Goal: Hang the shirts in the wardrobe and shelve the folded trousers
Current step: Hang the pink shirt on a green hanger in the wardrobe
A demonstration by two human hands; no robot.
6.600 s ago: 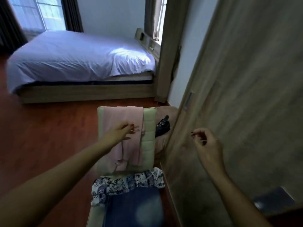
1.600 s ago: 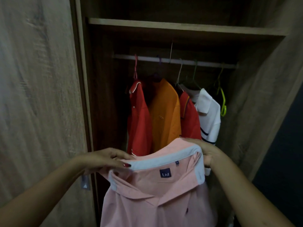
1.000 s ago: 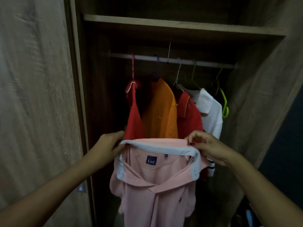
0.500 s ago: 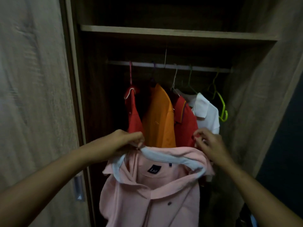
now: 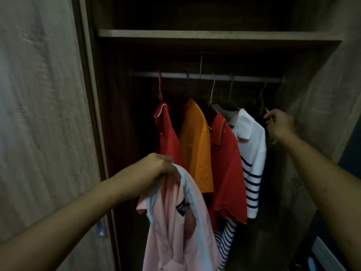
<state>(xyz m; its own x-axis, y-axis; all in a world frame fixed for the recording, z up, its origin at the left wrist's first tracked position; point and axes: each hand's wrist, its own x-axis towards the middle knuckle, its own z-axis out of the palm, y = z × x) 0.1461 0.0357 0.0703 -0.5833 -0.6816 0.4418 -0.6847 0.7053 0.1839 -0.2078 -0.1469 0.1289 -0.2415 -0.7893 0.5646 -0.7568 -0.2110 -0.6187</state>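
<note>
The left hand (image 5: 158,165) is gripping the pink polo shirt (image 5: 175,227) by its pale collar, letting it dangle before the open wardrobe (image 5: 214,34). Farther in, the right hand (image 5: 279,122) is pinching a green hanger (image 5: 270,124) beside the white striped shirt (image 5: 252,153) on the rail (image 5: 207,76).

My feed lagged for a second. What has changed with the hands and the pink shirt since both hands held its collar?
The right hand let go of the pink shirt and moved up and right to take hold of the empty green hanger at the rail's right end. The left hand alone now holds the collar, so the shirt hangs sideways. The four hung shirts stay on the rail.
</note>
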